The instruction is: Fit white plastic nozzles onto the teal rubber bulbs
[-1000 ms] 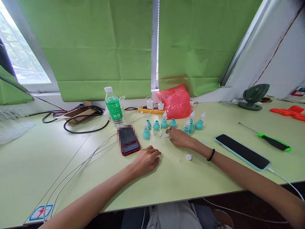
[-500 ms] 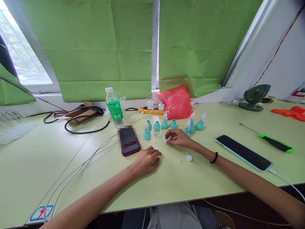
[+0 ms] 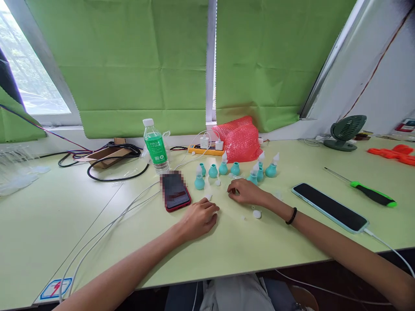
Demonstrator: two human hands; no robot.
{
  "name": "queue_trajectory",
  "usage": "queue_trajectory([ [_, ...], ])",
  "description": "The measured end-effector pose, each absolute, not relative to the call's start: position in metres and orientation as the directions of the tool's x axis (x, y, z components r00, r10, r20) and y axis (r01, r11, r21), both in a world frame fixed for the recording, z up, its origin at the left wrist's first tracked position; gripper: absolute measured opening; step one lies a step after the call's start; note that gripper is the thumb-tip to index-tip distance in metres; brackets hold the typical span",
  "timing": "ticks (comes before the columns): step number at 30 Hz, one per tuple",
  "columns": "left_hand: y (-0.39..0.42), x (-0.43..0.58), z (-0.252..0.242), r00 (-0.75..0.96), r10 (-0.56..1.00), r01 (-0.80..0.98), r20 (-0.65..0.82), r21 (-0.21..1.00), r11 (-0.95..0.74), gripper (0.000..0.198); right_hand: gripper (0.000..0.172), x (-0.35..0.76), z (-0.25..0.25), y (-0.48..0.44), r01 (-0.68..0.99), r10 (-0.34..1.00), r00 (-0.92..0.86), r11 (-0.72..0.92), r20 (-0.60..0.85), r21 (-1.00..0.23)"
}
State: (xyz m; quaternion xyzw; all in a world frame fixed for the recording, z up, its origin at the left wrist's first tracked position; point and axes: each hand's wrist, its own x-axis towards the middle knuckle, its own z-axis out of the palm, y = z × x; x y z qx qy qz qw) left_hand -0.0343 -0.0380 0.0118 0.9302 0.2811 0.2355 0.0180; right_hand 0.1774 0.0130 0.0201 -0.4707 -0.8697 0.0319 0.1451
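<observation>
My left hand (image 3: 201,218) rests palm down on the table, fingers loosely bent and spread, with nothing visible in it. Just beyond its fingertips lies a small white plastic piece (image 3: 208,197). Further right, my right hand (image 3: 244,191) hovers low over the table, thumb and index finger curved around a gap, and I see nothing between them. Behind the hands stand several teal rubber bulbs; one bare bulb (image 3: 235,169) has an open neck, while another bulb (image 3: 271,171) carries a clear pointed tip (image 3: 276,158). A white disc (image 3: 257,214) lies below my right wrist.
A red-cased phone (image 3: 177,192) and a water bottle (image 3: 156,149) are at the left. Behind are a yellow power strip (image 3: 214,152) and red bubble wrap (image 3: 241,142). On the right lie a charging phone (image 3: 330,207), a screwdriver (image 3: 372,194) and a small fan (image 3: 346,131).
My right hand has let go of the small white piece and shifted slightly right. That piece now lies further left, near my left fingertips. The left hand stays put.
</observation>
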Motion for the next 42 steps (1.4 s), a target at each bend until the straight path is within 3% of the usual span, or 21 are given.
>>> queue_trajectory([
  [7, -0.037, -0.034, 0.009, 0.714, 0.549, 0.523, 0.434, 0.190, -0.831, 0.023, 0.013, 0.172, 0.016, 0.014, 0.791, 0.817, -0.495, 0.565, 0.295, -0.236],
  [11, -0.036, -0.034, 0.009, 0.628, 0.631, 0.569, 0.455, 0.286, -0.771, 0.024, 0.012, 0.167, 0.014, 0.012, 0.773, 0.825, -0.474, 0.557, 0.306, -0.304],
  [13, -0.034, -0.035, 0.007, 0.520, 0.715, 0.606, 0.468, 0.388, -0.695, 0.024, 0.008, 0.163, 0.015, 0.009, 0.691, 0.839, -0.457, 0.544, 0.296, -0.476],
  [16, -0.031, -0.035, 0.005, 0.394, 0.806, 0.582, 0.442, 0.559, -0.591, 0.026, 0.017, 0.155, 0.018, 0.001, 0.361, 0.893, -0.393, 0.368, 0.218, -0.857],
  [18, -0.029, -0.035, 0.004, 0.366, 0.831, 0.519, 0.418, 0.650, -0.555, 0.027, 0.023, 0.150, 0.020, -0.005, 0.152, 0.919, -0.369, 0.205, 0.137, -0.967],
  [22, -0.030, -0.033, 0.004, 0.337, 0.829, 0.419, 0.447, 0.717, -0.557, 0.025, 0.023, 0.143, 0.018, -0.015, -0.023, 0.911, -0.410, 0.032, 0.039, -0.999],
  [28, -0.033, -0.032, 0.004, 0.342, 0.758, 0.467, 0.555, 0.600, -0.650, 0.019, 0.021, 0.141, 0.014, -0.018, -0.113, 0.893, -0.450, -0.054, 0.002, -0.992],
  [38, -0.033, -0.033, 0.001, 0.388, 0.698, 0.470, 0.602, 0.522, -0.712, 0.020, 0.025, 0.139, 0.016, -0.022, -0.031, 0.907, -0.422, -0.002, 0.012, -1.000],
  [42, -0.032, -0.033, 0.002, 0.378, 0.737, 0.485, 0.560, 0.558, -0.673, 0.019, 0.028, 0.143, 0.025, -0.019, 0.076, 0.887, -0.462, 0.058, 0.016, -0.995],
])
